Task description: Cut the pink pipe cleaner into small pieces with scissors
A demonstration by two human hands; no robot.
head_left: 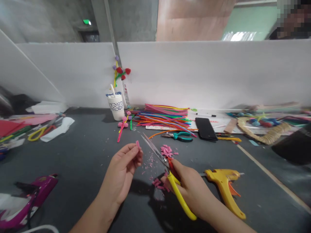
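Observation:
My left hand point(125, 168) pinches a small pink strip point(138, 144) between thumb and fingertips, its end sticking up. In my right hand point(190, 187) is a pair of scissors point(155, 149) with yellow and red handles, the blades pointing up and left, near the strip but apart from it. A small heap of cut pink pieces point(167, 150) lies behind the scissors. More pink pieces point(159, 184) lie on the dark table under my right hand, with tiny pink and white scraps scattered between both hands.
Beyond my hands lie colourful pipe cleaners point(165, 116), teal pliers point(181, 136) and a black phone point(206, 128). A white patterned cup point(116, 108) stands near the partition. A yellow glue gun point(224, 184) is at right, a purple glue gun point(36, 200) at left.

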